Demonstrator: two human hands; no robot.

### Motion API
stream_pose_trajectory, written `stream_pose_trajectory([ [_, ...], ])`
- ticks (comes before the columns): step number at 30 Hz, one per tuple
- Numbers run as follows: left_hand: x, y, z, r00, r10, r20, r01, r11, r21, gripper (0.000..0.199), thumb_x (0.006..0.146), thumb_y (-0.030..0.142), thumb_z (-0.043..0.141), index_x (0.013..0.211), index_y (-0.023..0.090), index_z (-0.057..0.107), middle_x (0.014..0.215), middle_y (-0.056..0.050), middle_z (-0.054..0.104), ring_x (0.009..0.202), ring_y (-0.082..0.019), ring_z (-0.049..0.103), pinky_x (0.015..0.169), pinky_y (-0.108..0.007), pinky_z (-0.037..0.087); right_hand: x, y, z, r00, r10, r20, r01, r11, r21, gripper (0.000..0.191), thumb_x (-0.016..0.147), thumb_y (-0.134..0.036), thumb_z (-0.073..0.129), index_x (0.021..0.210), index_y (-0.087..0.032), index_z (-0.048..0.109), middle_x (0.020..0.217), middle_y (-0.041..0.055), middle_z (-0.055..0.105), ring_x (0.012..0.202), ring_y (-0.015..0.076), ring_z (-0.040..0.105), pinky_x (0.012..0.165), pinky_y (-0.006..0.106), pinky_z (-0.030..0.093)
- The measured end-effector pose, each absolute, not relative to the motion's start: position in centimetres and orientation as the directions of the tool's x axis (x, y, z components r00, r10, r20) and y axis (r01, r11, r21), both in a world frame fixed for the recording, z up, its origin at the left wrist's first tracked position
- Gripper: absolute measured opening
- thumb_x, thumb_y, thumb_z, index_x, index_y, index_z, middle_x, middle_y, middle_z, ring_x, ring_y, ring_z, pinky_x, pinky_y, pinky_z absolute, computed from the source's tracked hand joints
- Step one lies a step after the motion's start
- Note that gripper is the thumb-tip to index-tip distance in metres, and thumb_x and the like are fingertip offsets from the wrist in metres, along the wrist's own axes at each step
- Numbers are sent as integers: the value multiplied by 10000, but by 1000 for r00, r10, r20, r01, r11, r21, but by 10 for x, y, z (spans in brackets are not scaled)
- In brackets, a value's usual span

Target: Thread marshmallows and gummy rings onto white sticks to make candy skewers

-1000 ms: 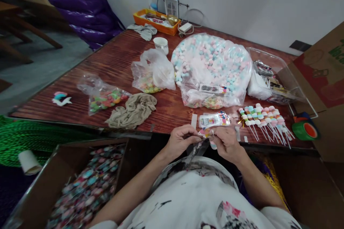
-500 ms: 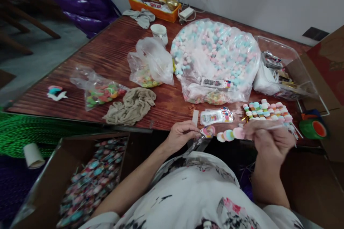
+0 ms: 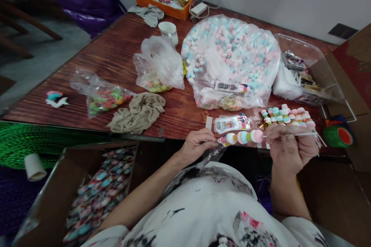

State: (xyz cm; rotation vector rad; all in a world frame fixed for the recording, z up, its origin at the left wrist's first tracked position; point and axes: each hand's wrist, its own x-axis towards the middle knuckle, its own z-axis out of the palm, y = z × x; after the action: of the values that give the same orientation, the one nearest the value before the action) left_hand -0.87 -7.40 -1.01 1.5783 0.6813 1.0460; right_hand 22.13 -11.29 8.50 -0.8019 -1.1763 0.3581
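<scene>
My right hand (image 3: pixel 290 146) is closed on the white stick of a marshmallow skewer (image 3: pixel 244 137). Pink, white, blue and green candies line the skewer, which lies almost level and points left. With fingertips pinched, my left hand (image 3: pixel 199 144) holds a printed plastic wrapper (image 3: pixel 222 141) at the skewer's left end. The skewer's tip appears to be inside the wrapper. On the table edge just behind lies a stack of printed wrappers (image 3: pixel 232 123). More marshmallow skewers (image 3: pixel 285 116) lie in a row beyond my right hand.
A big bag of marshmallows (image 3: pixel 232 54) fills the table's middle. Left of it are bags of gummies (image 3: pixel 106 100), a crumpled cloth (image 3: pixel 139 112) and a white cup (image 3: pixel 168 32). Green tape (image 3: pixel 337 136) sits at right. Below left, a carton (image 3: pixel 55 185) holds many wrapped skewers.
The skewer has moved left, its candies now reaching into the wrapper at my left hand. My left hand keeps its pinch nearly in place, and my right hand still grips the stick.
</scene>
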Motion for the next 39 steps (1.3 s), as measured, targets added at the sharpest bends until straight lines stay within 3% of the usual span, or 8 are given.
stream_pose_trajectory([
  [10,-6,-73,-13,481,797,366,-96,-367,925,104,847,261,691,822,191,763,747,-68,702,734,-159,633,716,-290,507,224,-120,76,219,683,696,106,693,-713,72,880,-223,636,919,-204,693,664,17,673,527,174,590,535,369,501],
  [15,-5,-74,-11,484,796,363,-103,-360,927,116,848,279,691,808,196,761,761,-73,707,751,-168,642,745,-306,516,218,-116,68,237,690,684,44,696,-717,97,889,-206,613,959,-206,678,695,23,697,549,172,611,580,385,519],
  [21,-7,-72,-19,421,825,376,-188,-327,926,103,845,263,698,825,178,755,780,-75,720,752,-168,665,733,-299,528,217,-121,46,198,780,594,58,596,-801,70,892,-271,625,940,-224,646,705,14,699,642,197,679,608,391,566],
  [29,-8,-73,-22,290,908,303,-158,-267,951,102,834,230,702,773,156,736,761,-54,709,706,-138,655,678,-246,521,210,-126,45,466,721,513,116,525,-843,29,872,-237,640,882,-211,648,732,3,708,623,161,673,541,300,561],
  [39,-8,-78,-22,445,737,510,-97,-526,845,109,878,146,629,935,159,722,877,-89,719,827,-155,683,753,-267,554,223,-123,36,205,772,602,96,596,-797,85,871,-246,639,951,-249,666,732,16,713,671,220,702,632,421,590],
])
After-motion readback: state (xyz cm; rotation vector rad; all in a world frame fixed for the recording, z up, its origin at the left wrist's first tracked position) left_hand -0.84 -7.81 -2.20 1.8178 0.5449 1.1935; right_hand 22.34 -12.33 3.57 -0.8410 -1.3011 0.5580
